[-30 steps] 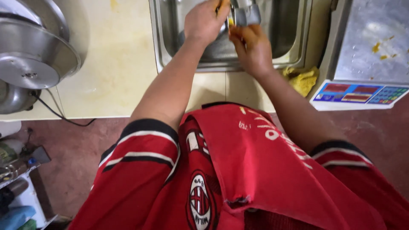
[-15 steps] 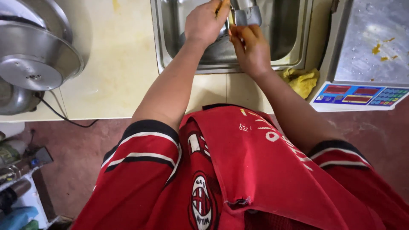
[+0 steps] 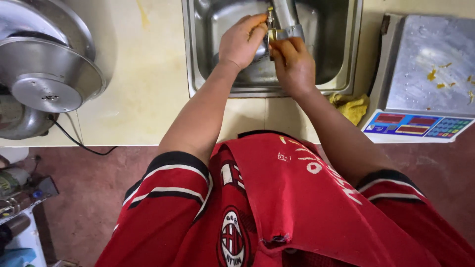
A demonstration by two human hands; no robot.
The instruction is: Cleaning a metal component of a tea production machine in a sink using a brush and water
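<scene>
Looking down from the head camera, the person is working with both hands inside the steel sink [image 3: 346, 59], set into the pale desk [image 3: 138, 99]. The step in hand seems to be rinsing or rubbing a small yellowish piece [image 3: 271, 34] under the metal tap [image 3: 284, 20]. The left hand [image 3: 242, 42] is curling loosely beside the tap, fingers bent toward the piece. The right hand [image 3: 292, 62] is closing its fingertips around the piece just below the spout. Whether water is running I cannot tell. Both forearms are reaching forward and converging over the basin. The next move likely calls for a firm pinch so the piece does not slip. A yellow cloth [image 3: 352, 106] is lying beside a weighing scale [image 3: 420, 89]; metal bowls [image 3: 44, 74] are sitting far left.
</scene>
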